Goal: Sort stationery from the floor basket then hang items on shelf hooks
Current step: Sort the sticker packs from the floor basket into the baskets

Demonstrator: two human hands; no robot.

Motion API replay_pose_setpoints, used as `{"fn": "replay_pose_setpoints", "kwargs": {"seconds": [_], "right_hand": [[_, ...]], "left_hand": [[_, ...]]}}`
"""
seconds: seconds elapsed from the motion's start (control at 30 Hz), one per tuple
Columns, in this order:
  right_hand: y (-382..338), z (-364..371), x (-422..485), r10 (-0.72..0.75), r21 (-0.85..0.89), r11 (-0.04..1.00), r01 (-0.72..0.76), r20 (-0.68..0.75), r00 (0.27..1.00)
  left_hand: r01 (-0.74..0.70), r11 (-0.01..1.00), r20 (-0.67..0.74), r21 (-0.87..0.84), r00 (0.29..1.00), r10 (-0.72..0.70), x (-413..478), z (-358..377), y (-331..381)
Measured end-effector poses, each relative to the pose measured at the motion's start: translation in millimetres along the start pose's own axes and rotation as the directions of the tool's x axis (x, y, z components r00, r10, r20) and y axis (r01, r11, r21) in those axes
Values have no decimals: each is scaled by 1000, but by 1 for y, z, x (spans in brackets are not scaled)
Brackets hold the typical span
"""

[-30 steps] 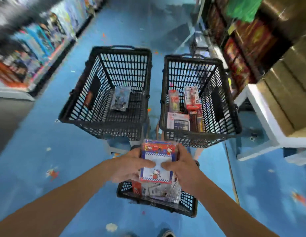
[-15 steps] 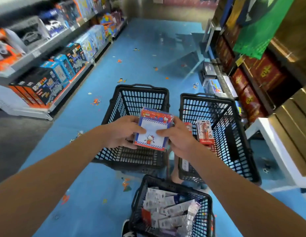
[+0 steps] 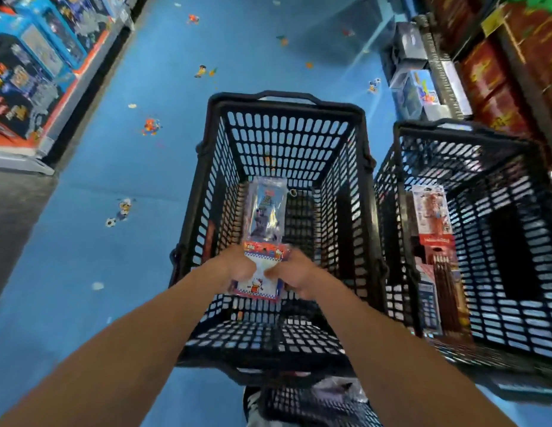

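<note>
Both hands hold a white notepad pack [image 3: 258,283] with a red and blue checked border and a cartoon cat, inside the middle black basket [image 3: 287,103]. My left hand [image 3: 237,266] grips its left edge and my right hand [image 3: 294,274] grips its right edge. Farther back on this basket's floor lies a clear packet [image 3: 265,211] with a dark figure. The right black basket [image 3: 447,127] holds a red carded item [image 3: 432,214] and other packs. The floor basket [image 3: 315,405] with white packs shows at the bottom edge.
A shelf of boxed toys [image 3: 31,78] runs along the left of the blue floor [image 3: 130,180]. Red boxes and shelving [image 3: 490,72] stand on the right behind the right basket. Small stickers dot the floor.
Both hands have carried the notepad pack up from the floor basket, forward and down into the middle basket. The view has moved closer over that basket.
</note>
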State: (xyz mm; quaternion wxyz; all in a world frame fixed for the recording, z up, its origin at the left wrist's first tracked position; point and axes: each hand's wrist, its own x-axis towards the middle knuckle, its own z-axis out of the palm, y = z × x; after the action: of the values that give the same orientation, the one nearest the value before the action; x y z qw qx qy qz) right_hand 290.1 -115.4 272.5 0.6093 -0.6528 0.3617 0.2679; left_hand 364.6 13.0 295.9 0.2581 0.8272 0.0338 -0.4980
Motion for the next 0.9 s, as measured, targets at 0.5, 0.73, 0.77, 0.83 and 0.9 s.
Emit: {"fn": "replay_pose_setpoints", "kwargs": {"seconds": [0.5,0.73,0.77,0.83,0.9], "right_hand": [[45,31,78,191,-391,904,-173,9,982],[44,27,64,114,-675,714,-184,-147,983],[45,27,60,82,-720,671,-177,-165,983],[49,26,53,38,-753,635,-172,-192,981],[49,23,44,22,-737,654,-169,-205,979]], "left_hand": [[140,884,58,447,981,-185,75,29,-36],[157,807,-136,570,986,-96,75,47,-41],[151,799,-165,583,984,-66,72,47,-42],[144,798,-220,585,975,-14,66,47,-42],[134,811,-235,569,972,5,59,46,-44]]}}
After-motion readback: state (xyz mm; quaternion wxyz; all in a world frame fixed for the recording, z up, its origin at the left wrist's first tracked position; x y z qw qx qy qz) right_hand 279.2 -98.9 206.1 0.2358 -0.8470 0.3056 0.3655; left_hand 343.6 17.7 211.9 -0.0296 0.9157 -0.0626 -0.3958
